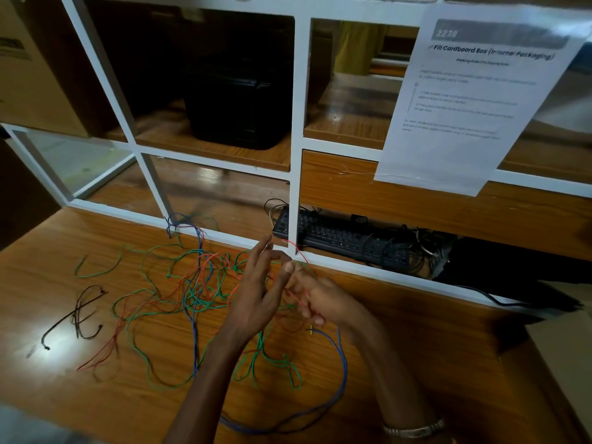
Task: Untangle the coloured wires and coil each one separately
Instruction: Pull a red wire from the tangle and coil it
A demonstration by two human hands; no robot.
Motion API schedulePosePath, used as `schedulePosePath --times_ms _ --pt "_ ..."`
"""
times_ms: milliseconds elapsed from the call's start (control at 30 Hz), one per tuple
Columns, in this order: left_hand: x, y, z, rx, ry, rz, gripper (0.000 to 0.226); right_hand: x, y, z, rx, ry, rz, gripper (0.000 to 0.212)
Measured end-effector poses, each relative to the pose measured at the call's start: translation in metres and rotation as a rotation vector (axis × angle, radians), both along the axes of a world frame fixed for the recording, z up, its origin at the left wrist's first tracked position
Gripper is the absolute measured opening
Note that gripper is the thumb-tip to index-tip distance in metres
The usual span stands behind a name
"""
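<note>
Fingers of both the left hand (256,293) and right hand (315,299) pinch a red wire (299,251) just right of the tangle (198,293), where green, blue and red remain knotted and uncoiled; only a black wire (80,315) lies apart, far left.

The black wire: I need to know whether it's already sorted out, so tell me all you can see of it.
The black wire is thin and dark, seemingly plastic-coated. It lies flat on the wooden table at the far left, apart from the tangle of red, green and blue wires. It forms a few loose, uneven loops that cross each other, with free ends sticking out. It isn't neatly coiled. Neither hand touches it.
</note>
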State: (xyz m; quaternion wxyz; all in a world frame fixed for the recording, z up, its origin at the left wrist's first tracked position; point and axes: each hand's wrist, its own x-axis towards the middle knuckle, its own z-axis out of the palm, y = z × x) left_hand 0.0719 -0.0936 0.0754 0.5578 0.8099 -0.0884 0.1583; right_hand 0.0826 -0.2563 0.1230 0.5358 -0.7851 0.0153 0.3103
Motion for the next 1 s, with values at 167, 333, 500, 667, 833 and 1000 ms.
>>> schedulePosePath --times_ms 167,333,500,667,833,1000 --pt "-0.002 -0.002 -0.002 -0.192 0.073 0.072 0.041 -0.005 -0.009 0.006 0.251 0.072 0.158 0.056" --pt "-0.007 -0.005 0.001 -0.092 0.013 0.089 0.032 0.000 -0.023 0.006 0.744 0.208 -0.084 0.034" --pt "0.000 0.010 -0.016 0.050 0.011 0.256 0.024 0.008 -0.047 0.014 1.121 0.272 -0.139 0.039" --pt "-0.007 0.022 -0.031 -0.096 0.126 0.170 0.032 0.017 -0.077 0.024 1.014 0.175 -0.308 0.038" --pt "-0.004 0.019 -0.038 -0.131 0.162 0.205 0.018 0.014 -0.075 0.016 1.012 0.172 -0.382 0.039" --pt "-0.004 0.009 -0.027 0.047 0.111 0.318 0.036 0.013 -0.062 0.011 0.916 0.078 -0.360 0.033"
